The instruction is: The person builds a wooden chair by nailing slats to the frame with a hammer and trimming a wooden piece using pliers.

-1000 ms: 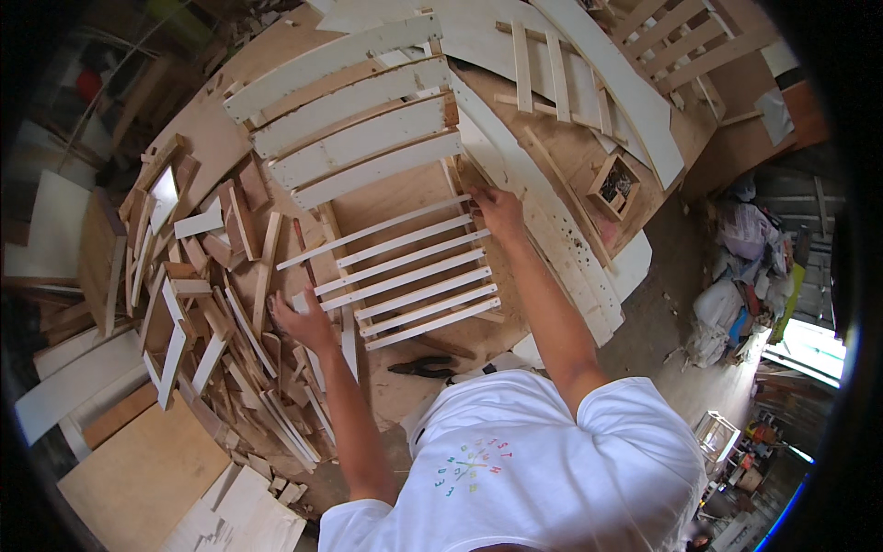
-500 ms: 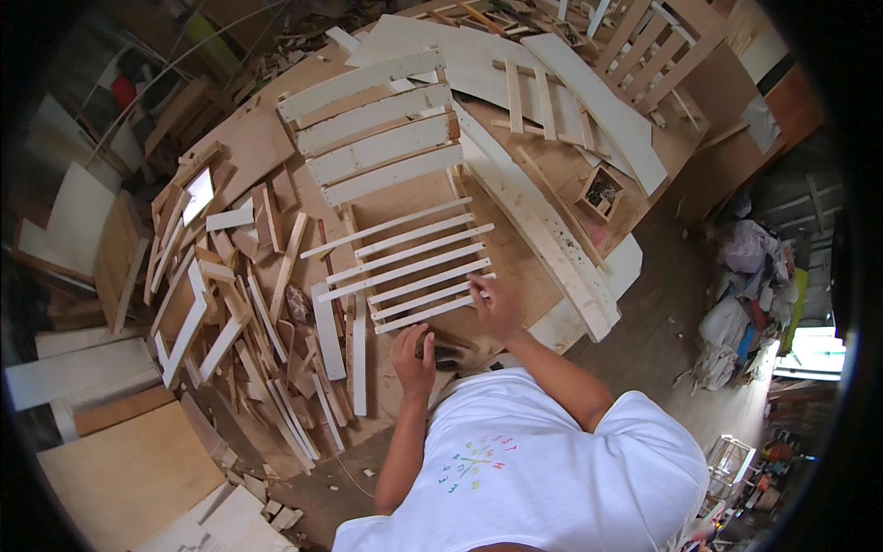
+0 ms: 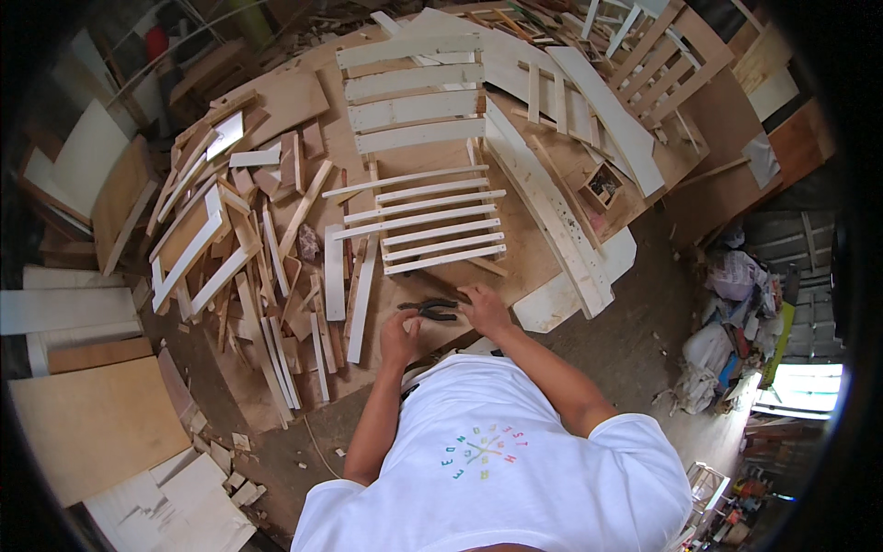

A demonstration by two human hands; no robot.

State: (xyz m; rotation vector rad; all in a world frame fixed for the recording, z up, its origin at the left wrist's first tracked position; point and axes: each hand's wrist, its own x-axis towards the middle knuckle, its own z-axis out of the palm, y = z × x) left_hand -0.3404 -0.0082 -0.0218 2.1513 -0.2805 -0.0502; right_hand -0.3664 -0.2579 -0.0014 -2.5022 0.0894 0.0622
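A pair of black-handled pliers (image 3: 432, 309) lies on the table's near part, between my two hands. My left hand (image 3: 398, 339) is beside the pliers' left end, with thumb and fingers bent and a gap between them. At the handle end, my right hand (image 3: 486, 310) has its fingers stretched out and apart; I see nothing held in it. Just beyond them lies a wooden frame with several narrow white-faced slats (image 3: 441, 224) across two rails. Wider white boards (image 3: 414, 112) cross its far part. Some narrow slats stick out past the left rail.
Loose offcuts and battens (image 3: 276, 276) crowd the table's left side. A long pale board (image 3: 543, 216) lies to the right, near a small wooden box (image 3: 602, 186). Farther right is a slatted panel (image 3: 662, 69). Plywood sheets (image 3: 101, 419) lie at lower left.
My view has shifted, and the pliers show more fully. My right hand has come off the slats, back toward the pliers. My left hand's fingers are lower and more bent.
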